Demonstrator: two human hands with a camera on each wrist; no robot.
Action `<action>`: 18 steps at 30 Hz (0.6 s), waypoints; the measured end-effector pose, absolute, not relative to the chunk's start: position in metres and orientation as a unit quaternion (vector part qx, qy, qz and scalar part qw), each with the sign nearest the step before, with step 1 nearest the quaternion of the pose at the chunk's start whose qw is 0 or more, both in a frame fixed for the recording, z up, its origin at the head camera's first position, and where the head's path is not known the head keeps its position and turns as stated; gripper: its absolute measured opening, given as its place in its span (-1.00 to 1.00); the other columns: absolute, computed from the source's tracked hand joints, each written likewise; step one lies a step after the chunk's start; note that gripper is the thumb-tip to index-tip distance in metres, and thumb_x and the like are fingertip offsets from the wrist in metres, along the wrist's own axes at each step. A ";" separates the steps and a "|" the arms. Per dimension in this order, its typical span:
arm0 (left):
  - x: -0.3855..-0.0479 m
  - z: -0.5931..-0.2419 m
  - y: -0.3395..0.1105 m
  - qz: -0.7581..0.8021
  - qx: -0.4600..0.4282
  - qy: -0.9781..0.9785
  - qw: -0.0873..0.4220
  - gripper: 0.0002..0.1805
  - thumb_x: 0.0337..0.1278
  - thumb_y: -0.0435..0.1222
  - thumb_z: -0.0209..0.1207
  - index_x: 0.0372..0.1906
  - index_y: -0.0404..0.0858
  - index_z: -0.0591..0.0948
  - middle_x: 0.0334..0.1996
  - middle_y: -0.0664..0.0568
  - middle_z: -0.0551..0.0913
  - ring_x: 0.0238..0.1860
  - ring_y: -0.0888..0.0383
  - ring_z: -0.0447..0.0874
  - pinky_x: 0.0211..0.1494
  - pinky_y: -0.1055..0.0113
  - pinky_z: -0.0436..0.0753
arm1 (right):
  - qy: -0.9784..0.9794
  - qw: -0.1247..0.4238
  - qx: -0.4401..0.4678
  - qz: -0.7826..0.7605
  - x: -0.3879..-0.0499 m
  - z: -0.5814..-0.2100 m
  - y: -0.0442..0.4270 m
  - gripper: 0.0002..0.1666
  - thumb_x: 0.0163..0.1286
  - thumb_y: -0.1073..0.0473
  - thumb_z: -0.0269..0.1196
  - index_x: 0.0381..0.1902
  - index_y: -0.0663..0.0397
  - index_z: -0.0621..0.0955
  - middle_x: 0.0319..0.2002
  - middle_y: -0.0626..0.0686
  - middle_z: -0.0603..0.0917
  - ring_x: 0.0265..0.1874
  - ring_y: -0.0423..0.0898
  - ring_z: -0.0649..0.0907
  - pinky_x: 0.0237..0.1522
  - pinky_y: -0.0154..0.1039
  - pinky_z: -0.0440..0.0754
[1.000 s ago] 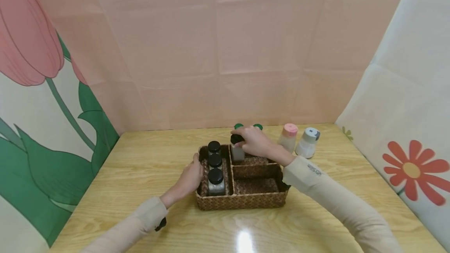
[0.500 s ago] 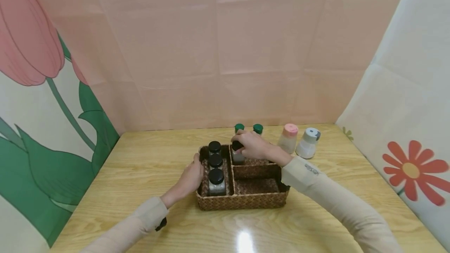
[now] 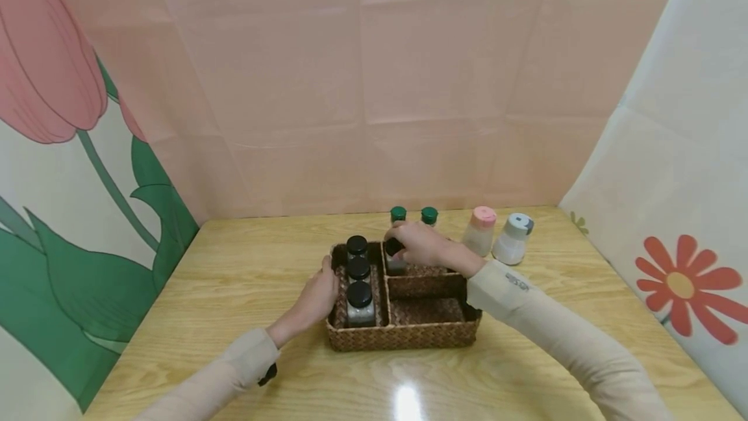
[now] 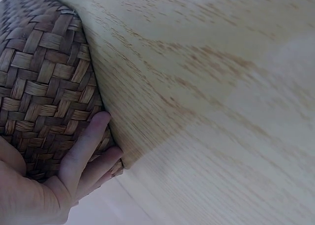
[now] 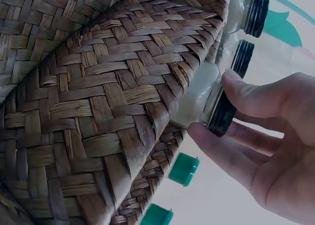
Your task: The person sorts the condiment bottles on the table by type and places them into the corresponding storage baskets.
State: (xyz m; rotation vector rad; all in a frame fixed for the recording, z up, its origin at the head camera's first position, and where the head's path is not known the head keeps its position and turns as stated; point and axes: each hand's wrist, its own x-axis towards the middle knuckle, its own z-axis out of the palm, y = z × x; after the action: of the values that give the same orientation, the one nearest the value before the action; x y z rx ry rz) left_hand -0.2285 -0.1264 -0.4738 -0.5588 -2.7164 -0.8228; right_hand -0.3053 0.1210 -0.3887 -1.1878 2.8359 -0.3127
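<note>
A brown woven basket (image 3: 403,338) with compartments stands on the table. Three black-lidded jars (image 3: 359,294) form a row in its left compartment. My left hand (image 3: 315,294) holds the basket's left wall; in the left wrist view, the hand (image 4: 64,185) has its fingers against the weave (image 4: 44,87). In the back right compartment, at its left end, my right hand (image 3: 423,243) grips a jar by its black lid (image 3: 393,247). The right wrist view shows thumb and fingers of that hand (image 5: 266,131) around the lid (image 5: 222,112), with the glass partly behind the basket wall.
Two green-capped containers (image 3: 429,215) stand behind the basket. To its right rear are a pink-capped shaker (image 3: 480,232) and a shaker with a pale blue-grey cap (image 3: 512,242). Hanging cloths line the back and sides of the wooden table (image 3: 245,258).
The right hand has lowered the jar into the back right compartment, bringing more of the green caps into view. My left hand has stayed at the basket's left wall.
</note>
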 end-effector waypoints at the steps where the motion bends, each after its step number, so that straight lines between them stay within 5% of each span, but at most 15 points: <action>1: -0.229 -0.474 -0.126 -0.285 -0.188 -0.932 0.120 -0.51 0.42 -0.51 -0.12 0.27 -0.77 0.10 -0.64 -0.06 0.45 -0.73 0.17 0.39 -0.72 0.34 0.39 | 0.918 0.026 -0.385 -0.096 -0.305 -0.388 0.120 -0.49 0.29 0.26 0.39 0.19 0.20 0.59 0.15 0.20 0.56 -0.19 -0.01 0.69 -0.16 -0.10 0.67; 18: -0.227 -0.470 -0.126 -0.292 -0.182 -0.932 0.114 -0.50 0.41 -0.51 -0.12 0.28 -0.78 0.10 -0.68 -0.03 0.43 -0.73 0.17 0.37 -0.70 0.32 0.39 | 0.916 0.008 -0.395 -0.073 -0.300 -0.388 0.115 -0.50 0.27 0.28 0.40 0.16 0.30 0.59 0.04 0.20 0.60 -0.20 0.01 0.69 -0.26 -0.21 0.65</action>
State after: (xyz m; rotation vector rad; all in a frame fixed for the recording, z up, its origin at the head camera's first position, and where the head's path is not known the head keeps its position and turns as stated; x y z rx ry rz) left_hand -0.2272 -0.1258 -0.4704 -0.5342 -2.7334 -0.8554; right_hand -0.3002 0.1153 -0.3875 -1.2360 2.8615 -0.2291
